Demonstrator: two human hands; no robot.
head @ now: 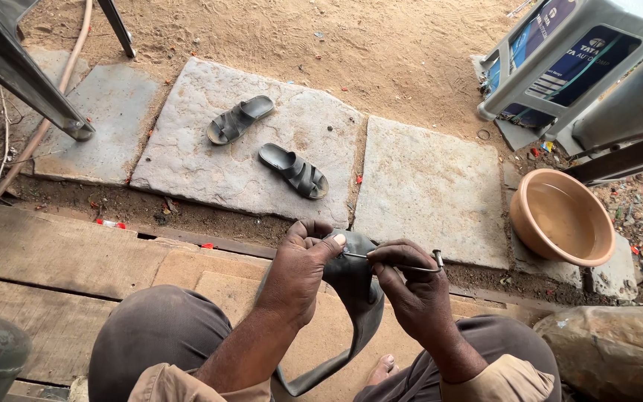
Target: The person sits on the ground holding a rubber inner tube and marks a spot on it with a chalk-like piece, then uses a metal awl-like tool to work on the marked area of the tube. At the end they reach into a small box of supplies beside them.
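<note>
A black rubber inner tube hangs in a loop between my knees. My left hand grips the top fold of the tube, thumb pressed on it. My right hand pinches a thin metal tool with a small head at its right end. The tool's tip touches the tube beside my left thumb. Part of the tube is hidden behind both hands.
Two dark sandals lie on a stone slab. A brown plastic basin sits at the right. A pale plastic stool stands at the upper right. Wooden planks lie under my legs; a metal leg stands upper left.
</note>
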